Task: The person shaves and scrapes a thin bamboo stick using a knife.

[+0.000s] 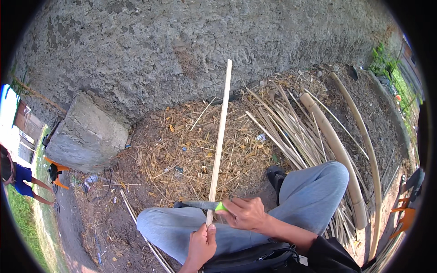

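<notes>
Your wooden strip (pixel 221 132) is plain pale cream, and your knife (pixel 207 205) pairs a dull grey blade (pixel 198 204) with a lime-green handle (pixel 220 206). You wear light blue-grey trousers (pixel 314 186) and a black sleeve (pixel 332 255), while the bundle of strips (pixel 298 141) shows straw tan and the thick pole (pixel 339 152) a browner tan. Your view takes in a mottled grey wall (pixel 182 45) and brown soil (pixel 93 223) flecked with yellow-orange leaves (pixel 171 128).

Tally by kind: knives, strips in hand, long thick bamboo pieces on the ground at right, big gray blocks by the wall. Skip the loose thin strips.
Knife: 1
Held strip: 1
Thick bamboo pieces: 2 (wide piece, narrower curved piece)
Gray block: 1
Total: 5
</notes>
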Tool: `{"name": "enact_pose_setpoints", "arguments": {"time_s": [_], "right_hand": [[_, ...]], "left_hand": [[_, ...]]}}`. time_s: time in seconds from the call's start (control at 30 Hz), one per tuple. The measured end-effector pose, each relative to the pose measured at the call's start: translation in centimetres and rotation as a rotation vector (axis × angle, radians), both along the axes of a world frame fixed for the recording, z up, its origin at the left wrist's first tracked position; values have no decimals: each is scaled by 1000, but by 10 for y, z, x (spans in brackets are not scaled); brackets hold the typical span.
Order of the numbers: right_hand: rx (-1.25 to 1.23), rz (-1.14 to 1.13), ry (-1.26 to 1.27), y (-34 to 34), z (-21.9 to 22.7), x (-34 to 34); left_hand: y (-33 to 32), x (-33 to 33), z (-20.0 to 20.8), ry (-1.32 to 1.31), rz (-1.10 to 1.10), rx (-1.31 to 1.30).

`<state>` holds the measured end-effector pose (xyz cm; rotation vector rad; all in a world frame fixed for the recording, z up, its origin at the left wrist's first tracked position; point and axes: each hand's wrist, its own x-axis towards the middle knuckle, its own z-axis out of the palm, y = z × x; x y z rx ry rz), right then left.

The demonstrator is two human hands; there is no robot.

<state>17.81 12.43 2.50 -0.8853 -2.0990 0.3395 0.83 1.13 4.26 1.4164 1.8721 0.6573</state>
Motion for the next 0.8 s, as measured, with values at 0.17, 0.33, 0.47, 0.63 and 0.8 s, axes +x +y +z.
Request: {"name": "enact_pose_setpoints", "arguments": {"time_s": [0.17, 0.33, 0.47, 0.63, 0.8], "right_hand": [[-99, -276, 52, 37, -1, 9], [-110, -143, 66, 20, -5, 5], [-64, -24, 63, 1, 0, 2], [-50, 52, -7, -2, -2, 3], [-30, -74, 37, 11, 5, -6]], "left_hand": [[-6, 3, 12, -60, 17, 4], [-9, -5, 2, -61, 72, 44], [-10, -9, -7, -99, 45, 6], [-10, -8, -11, -148, 53, -23], [-3, -6, -1, -43, 54, 8]]}}
